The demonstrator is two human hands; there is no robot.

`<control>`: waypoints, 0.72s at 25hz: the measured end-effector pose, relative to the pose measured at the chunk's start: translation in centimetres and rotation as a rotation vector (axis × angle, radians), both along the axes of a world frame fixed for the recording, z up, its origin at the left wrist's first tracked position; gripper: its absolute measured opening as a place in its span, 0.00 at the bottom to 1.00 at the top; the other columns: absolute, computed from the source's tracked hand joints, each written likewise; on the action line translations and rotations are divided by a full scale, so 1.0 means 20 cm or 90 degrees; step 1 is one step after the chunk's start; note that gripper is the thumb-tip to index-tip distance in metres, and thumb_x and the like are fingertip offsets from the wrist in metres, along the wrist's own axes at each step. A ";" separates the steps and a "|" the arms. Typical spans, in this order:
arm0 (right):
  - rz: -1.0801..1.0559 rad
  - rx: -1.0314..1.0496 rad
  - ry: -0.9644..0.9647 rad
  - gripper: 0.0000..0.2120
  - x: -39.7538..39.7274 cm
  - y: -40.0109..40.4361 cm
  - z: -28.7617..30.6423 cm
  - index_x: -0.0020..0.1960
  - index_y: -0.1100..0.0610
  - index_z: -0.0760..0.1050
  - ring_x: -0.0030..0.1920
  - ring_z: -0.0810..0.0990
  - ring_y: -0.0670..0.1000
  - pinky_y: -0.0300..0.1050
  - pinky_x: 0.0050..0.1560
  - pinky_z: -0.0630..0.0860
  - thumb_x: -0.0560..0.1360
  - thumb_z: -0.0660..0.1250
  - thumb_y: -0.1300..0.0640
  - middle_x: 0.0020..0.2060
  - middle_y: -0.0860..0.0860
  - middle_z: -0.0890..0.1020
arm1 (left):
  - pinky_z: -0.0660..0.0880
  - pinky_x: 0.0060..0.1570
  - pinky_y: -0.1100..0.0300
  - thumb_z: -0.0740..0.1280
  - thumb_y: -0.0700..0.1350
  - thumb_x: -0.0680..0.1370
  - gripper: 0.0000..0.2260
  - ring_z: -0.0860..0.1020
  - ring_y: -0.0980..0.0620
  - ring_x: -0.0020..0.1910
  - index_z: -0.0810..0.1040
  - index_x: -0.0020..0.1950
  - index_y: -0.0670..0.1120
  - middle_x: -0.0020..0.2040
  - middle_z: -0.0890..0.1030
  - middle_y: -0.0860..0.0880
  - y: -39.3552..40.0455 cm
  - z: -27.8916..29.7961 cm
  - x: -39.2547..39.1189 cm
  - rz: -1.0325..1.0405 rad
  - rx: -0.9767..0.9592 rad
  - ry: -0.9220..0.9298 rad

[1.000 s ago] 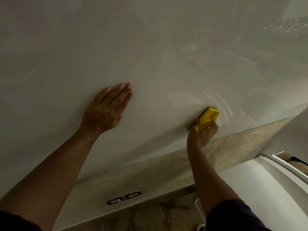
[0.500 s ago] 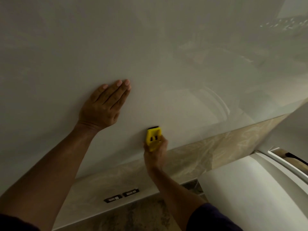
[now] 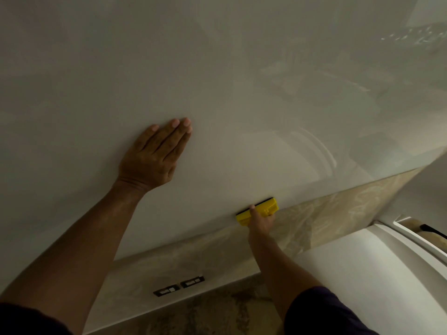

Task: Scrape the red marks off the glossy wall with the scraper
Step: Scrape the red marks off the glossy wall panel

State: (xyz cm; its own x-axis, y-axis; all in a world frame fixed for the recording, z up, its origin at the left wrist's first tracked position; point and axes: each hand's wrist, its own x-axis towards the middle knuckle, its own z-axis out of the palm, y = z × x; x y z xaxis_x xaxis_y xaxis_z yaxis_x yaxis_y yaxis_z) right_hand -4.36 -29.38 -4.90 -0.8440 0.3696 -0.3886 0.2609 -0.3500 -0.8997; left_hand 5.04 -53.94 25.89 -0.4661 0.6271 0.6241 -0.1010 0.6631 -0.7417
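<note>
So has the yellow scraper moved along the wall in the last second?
Yes. The scraper went left, then back right and lower, ending nearer the marbled band at the wall's bottom edge; the left hand stays flat on the wall.

left hand [image 3: 154,155] flat on wall [image 3: 217,68] | scraper [image 3: 258,211] right of it, lower, on wall | sockets [image 3: 179,285] below

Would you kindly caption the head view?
Left hand braced flat on glossy wall, right hand holding yellow scraper against it.
</note>
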 end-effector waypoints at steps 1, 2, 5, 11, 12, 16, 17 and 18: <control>-0.012 -0.025 0.006 0.49 0.02 -0.05 0.04 0.70 0.61 0.70 0.61 0.82 0.63 0.70 0.63 0.79 0.55 0.82 0.43 0.63 0.62 0.79 | 0.54 0.83 0.49 0.54 0.44 0.82 0.29 0.57 0.46 0.86 0.63 0.85 0.40 0.85 0.62 0.43 0.00 0.00 0.00 0.003 -0.001 0.002; -0.011 -0.038 0.002 0.44 0.08 -0.08 0.19 0.69 0.60 0.70 0.61 0.82 0.62 0.69 0.63 0.79 0.59 0.82 0.47 0.62 0.62 0.79 | 0.55 0.83 0.49 0.54 0.44 0.82 0.29 0.57 0.46 0.86 0.63 0.85 0.40 0.85 0.62 0.43 0.00 0.01 0.00 0.008 -0.002 0.003; -0.004 0.158 0.113 0.39 0.21 -0.13 0.64 0.74 0.57 0.69 0.65 0.76 0.59 0.60 0.66 0.77 0.68 0.79 0.49 0.65 0.58 0.76 | 0.55 0.83 0.49 0.54 0.44 0.82 0.29 0.57 0.46 0.86 0.63 0.85 0.40 0.85 0.62 0.43 0.01 0.02 0.01 0.006 -0.003 -0.009; 0.092 0.744 0.748 0.33 0.29 -0.20 0.96 0.78 0.59 0.69 0.54 0.78 0.60 0.51 0.49 0.76 0.77 0.77 0.56 0.61 0.60 0.79 | 0.55 0.82 0.51 0.54 0.44 0.84 0.28 0.63 0.45 0.83 0.62 0.85 0.40 0.84 0.64 0.43 -0.04 0.15 0.03 -0.034 -0.043 -0.096; 0.096 0.808 0.850 0.29 0.23 -0.13 1.00 0.76 0.58 0.73 0.54 0.79 0.62 0.53 0.51 0.77 0.76 0.76 0.59 0.61 0.61 0.81 | 0.56 0.82 0.51 0.56 0.43 0.84 0.28 0.63 0.46 0.83 0.62 0.85 0.40 0.84 0.64 0.43 -0.06 0.21 0.04 -0.051 -0.059 -0.121; -0.089 0.757 0.766 0.23 -0.05 0.11 1.35 0.73 0.59 0.77 0.57 0.78 0.64 0.54 0.58 0.76 0.78 0.73 0.61 0.63 0.62 0.80 | 0.60 0.80 0.50 0.58 0.43 0.86 0.26 0.63 0.46 0.83 0.63 0.85 0.43 0.85 0.63 0.46 -0.14 0.46 0.09 -0.086 -0.076 -0.152; -0.127 0.699 0.704 0.26 -0.06 0.10 1.42 0.75 0.59 0.74 0.57 0.77 0.63 0.54 0.59 0.75 0.79 0.74 0.59 0.64 0.62 0.79 | 0.59 0.81 0.51 0.59 0.45 0.86 0.26 0.61 0.47 0.84 0.63 0.86 0.43 0.85 0.63 0.46 -0.14 0.49 0.10 -0.073 -0.041 -0.132; -0.149 0.676 0.701 0.26 -0.06 0.07 1.48 0.75 0.58 0.74 0.57 0.77 0.63 0.55 0.59 0.74 0.79 0.74 0.59 0.64 0.62 0.79 | 0.57 0.82 0.51 0.59 0.47 0.86 0.27 0.60 0.47 0.85 0.62 0.86 0.43 0.85 0.62 0.46 -0.13 0.50 0.10 -0.053 -0.001 -0.104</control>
State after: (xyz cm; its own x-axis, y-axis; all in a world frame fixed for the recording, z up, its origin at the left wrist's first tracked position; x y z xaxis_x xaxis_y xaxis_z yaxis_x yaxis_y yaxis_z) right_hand -5.50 -28.07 24.61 -0.4125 0.2238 0.8830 -0.6431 0.6150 -0.4563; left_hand 7.00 -56.59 35.80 -0.5077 0.6688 0.5431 0.0760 0.6626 -0.7451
